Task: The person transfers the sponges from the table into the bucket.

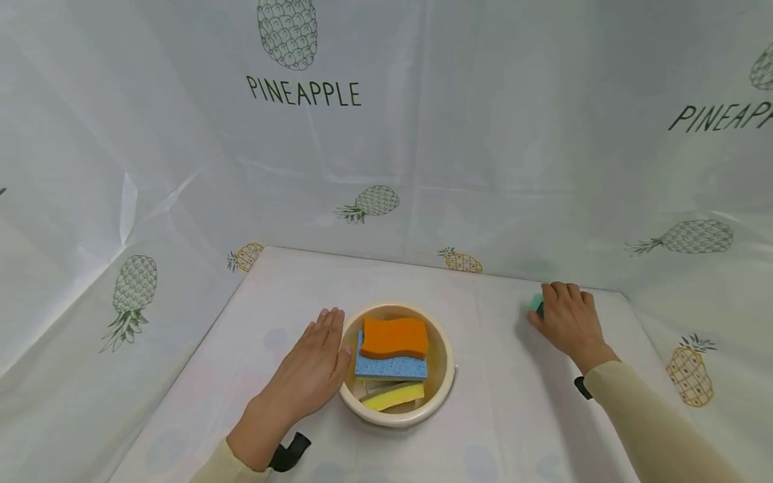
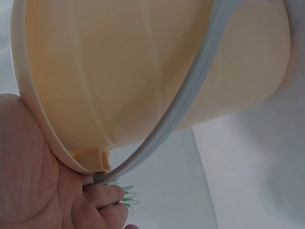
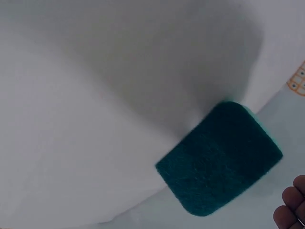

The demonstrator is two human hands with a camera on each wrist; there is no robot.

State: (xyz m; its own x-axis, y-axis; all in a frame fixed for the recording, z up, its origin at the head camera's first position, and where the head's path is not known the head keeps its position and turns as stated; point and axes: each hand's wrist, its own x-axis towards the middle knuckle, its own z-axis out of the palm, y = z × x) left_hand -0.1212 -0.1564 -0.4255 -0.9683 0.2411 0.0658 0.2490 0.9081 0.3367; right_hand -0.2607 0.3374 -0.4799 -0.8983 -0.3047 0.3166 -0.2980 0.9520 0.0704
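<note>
In the head view my left hand (image 1: 313,369) lies along the left rim of a cream bucket (image 1: 449,376), fingers straight and together. The left wrist view shows its palm beside the rim and its fingers by the joint of the grey bucket handle (image 2: 186,95). Inside the bucket are an orange sponge (image 1: 395,337), a blue sponge (image 1: 389,367) and a yellow sponge (image 1: 394,396). At the far right my right hand (image 1: 568,322) is over a green scouring sponge (image 3: 219,160), partly hiding it. In the right wrist view its fingertips (image 3: 284,217) show apart from the sponge.
A white cloth (image 1: 489,416) with faint spots covers the table. Pale sheeting (image 1: 495,134) printed with pineapples hangs behind the table and along both sides. The bucket stands near the middle, and the green sponge is by the back right edge.
</note>
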